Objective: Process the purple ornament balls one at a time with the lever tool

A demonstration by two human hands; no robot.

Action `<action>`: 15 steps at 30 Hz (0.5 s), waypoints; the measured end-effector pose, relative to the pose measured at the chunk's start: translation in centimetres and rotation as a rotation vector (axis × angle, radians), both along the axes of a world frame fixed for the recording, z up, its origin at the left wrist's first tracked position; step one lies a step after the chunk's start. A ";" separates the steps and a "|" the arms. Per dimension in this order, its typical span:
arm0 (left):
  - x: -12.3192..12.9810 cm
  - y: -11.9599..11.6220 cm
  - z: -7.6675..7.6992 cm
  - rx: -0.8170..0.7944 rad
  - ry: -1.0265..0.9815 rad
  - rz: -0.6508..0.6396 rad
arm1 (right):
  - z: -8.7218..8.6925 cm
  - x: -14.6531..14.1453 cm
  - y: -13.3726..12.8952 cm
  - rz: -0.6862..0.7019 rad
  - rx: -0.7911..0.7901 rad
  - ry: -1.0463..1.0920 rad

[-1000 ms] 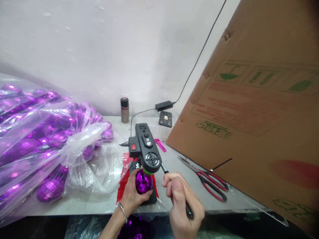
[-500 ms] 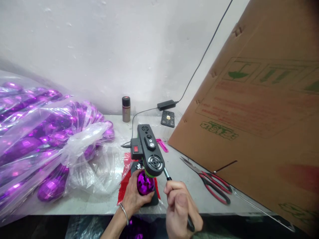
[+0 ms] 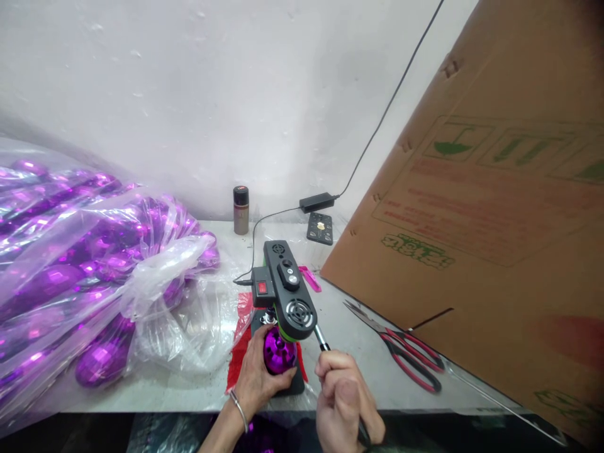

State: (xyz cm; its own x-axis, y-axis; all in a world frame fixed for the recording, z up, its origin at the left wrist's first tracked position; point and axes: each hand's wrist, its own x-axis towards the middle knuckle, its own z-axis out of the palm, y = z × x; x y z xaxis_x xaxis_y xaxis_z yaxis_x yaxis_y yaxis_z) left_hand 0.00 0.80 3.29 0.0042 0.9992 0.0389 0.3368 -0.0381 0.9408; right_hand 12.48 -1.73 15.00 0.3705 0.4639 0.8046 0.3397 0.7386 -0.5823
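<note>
The slick purple ball [image 3: 279, 353] could slip or get scuffed against the black device [image 3: 290, 289], as its curved surface seems steadied by fingers alone. It sits under the device's near end, cupped in the left hand [image 3: 257, 371]; to the right, the right hand [image 3: 346, 399] closes round the lever [image 3: 323, 340].

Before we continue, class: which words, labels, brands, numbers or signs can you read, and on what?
Upside-down umbrella sign: cardboard box.
Two downward arrows: same box.
Red print and green lettering there: too blurred.
Bottle, flat black case, black machine: marks too small to read.
</note>
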 end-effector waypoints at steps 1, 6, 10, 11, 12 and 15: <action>0.0 0.0 0.0 0.000 0.001 0.000 | -0.5 0.1 -0.1 -0.003 -0.003 -0.012; 0.0 0.1 -0.1 0.001 -0.011 -0.014 | -1.0 0.2 -0.2 -0.023 0.006 -0.025; 0.1 0.1 -0.2 0.006 -0.012 -0.002 | 2.2 -0.3 0.6 -0.027 0.061 0.062; 0.1 0.1 -0.2 0.006 -0.011 0.000 | 3.0 -0.4 0.8 -0.028 0.067 0.070; 0.1 0.2 -0.3 0.007 -0.010 -0.002 | 3.5 -0.5 0.9 -0.029 0.064 0.076; 0.1 0.2 -0.4 0.026 -0.004 -0.006 | 4.2 -0.5 0.9 -0.006 0.033 0.083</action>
